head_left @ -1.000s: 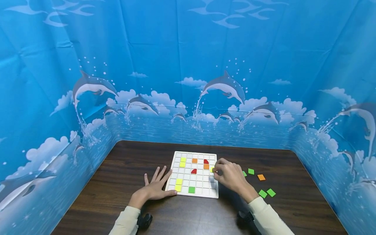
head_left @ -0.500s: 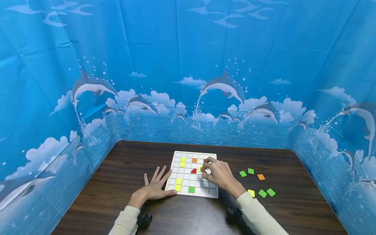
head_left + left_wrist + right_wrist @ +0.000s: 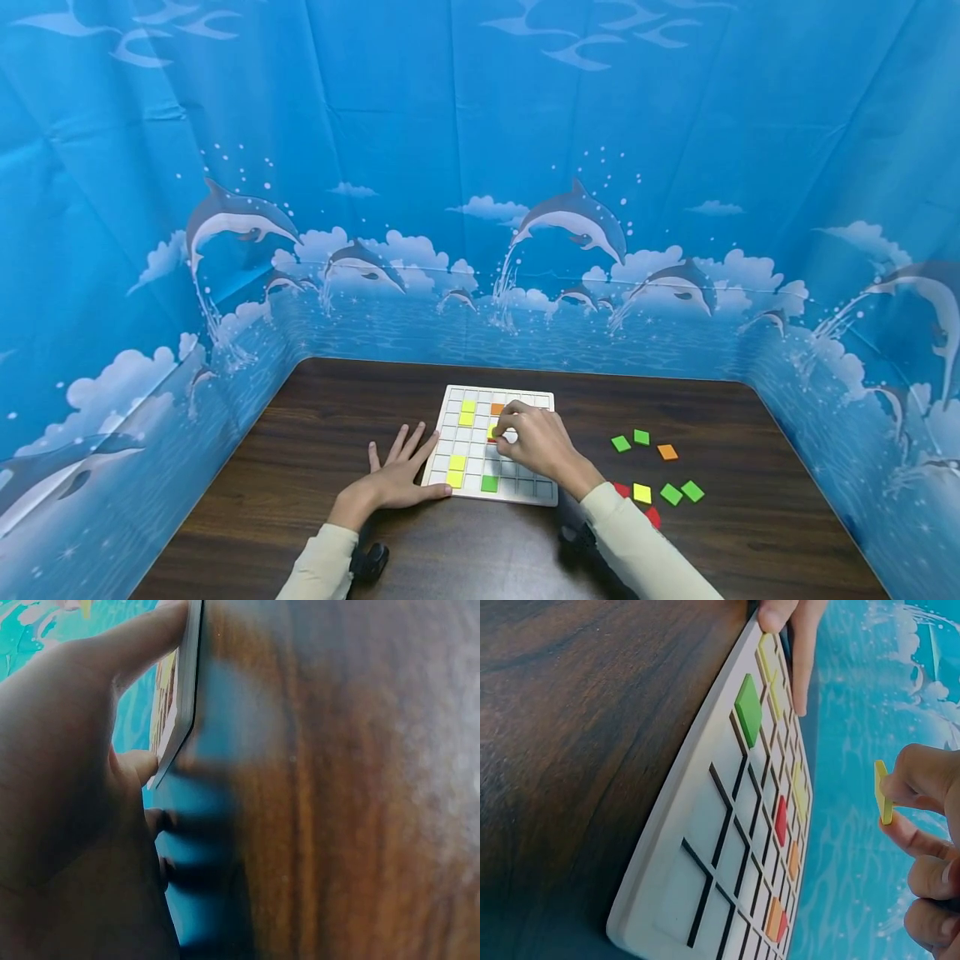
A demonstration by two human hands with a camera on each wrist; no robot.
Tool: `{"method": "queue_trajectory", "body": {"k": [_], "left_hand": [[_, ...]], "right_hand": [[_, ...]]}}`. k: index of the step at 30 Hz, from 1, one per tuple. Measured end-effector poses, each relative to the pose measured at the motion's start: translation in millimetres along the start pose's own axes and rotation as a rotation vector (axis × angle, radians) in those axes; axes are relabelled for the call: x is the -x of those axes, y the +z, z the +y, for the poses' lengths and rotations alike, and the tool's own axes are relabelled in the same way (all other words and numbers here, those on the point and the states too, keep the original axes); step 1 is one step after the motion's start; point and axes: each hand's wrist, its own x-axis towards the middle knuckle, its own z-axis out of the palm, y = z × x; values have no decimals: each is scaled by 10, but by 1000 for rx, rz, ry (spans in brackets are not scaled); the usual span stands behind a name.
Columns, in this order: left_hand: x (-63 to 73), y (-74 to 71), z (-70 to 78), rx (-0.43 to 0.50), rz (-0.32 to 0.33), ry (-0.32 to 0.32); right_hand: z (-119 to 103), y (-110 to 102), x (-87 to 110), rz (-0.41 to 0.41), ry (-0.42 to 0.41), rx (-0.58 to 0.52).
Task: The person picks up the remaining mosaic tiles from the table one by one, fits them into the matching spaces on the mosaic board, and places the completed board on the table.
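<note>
A white grid board (image 3: 525, 492) lies on the dark wooden table, with yellow, orange, green and red tiles in some of its cells. My left hand (image 3: 397, 485) rests at the board's left side, fingers spread, with the thumb at the front left corner. In the left wrist view that thumb lies along the board's edge (image 3: 182, 690). Above the board, my right hand (image 3: 540, 442) pinches a yellow square tile (image 3: 883, 793) between thumb and fingertip. The right wrist view shows this tile apart from the grid. That hand hides the board's upper right cells in the head view.
Right of the board lie several loose green tiles (image 3: 671, 494), an orange tile (image 3: 667, 452), a yellow tile (image 3: 642, 493) and red pieces (image 3: 652, 517) partly behind the right sleeve. A blue dolphin-print curtain (image 3: 450, 208) stands around the table's back and sides.
My right hand has moved left with the yellow tile, from the board's right edge to over its middle. Loose yellow and red pieces came into view behind it. The left hand has stayed still.
</note>
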Motion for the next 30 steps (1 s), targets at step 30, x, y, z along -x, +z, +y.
{"method": "queue_trajectory", "body": {"k": [30], "left_hand": [[-11, 5, 17, 4, -2, -24]], "right_hand": [[-72, 378, -374, -42, -21, -35]]}}
